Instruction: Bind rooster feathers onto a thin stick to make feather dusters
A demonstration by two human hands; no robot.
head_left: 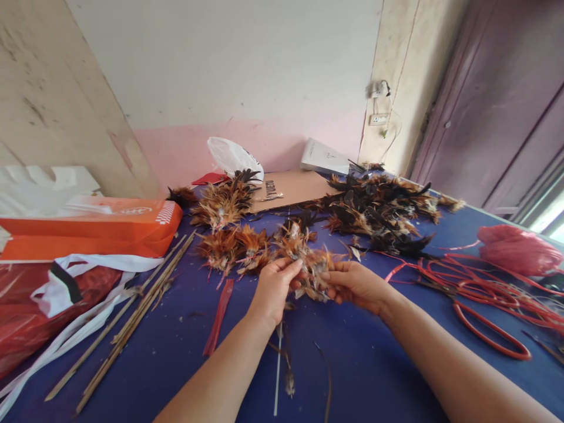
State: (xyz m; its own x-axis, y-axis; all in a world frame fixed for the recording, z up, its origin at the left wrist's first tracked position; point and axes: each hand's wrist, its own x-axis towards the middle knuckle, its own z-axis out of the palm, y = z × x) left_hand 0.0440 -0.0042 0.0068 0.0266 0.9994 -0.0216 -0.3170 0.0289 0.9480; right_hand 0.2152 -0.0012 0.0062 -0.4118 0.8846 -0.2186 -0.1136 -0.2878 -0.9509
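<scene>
Both my hands meet over a blue table (370,364) and grip one bundle of brown and orange feathers (314,269). My left hand (274,289) pinches the bundle's left end with curled fingers. My right hand (356,284) cups its right side, fingers wrapped under it. More tied feather bunches (231,245) lie just beyond my hands. A large loose heap of dark and tan feathers (379,212) sits farther back on the right.
Thin bamboo sticks (132,320) lie at the left beside an orange box (92,228) and red and white plastic bags (39,305). Red plastic string (480,299) and a pink bag (517,249) lie at the right. Cardboard (293,188) rests against the back wall.
</scene>
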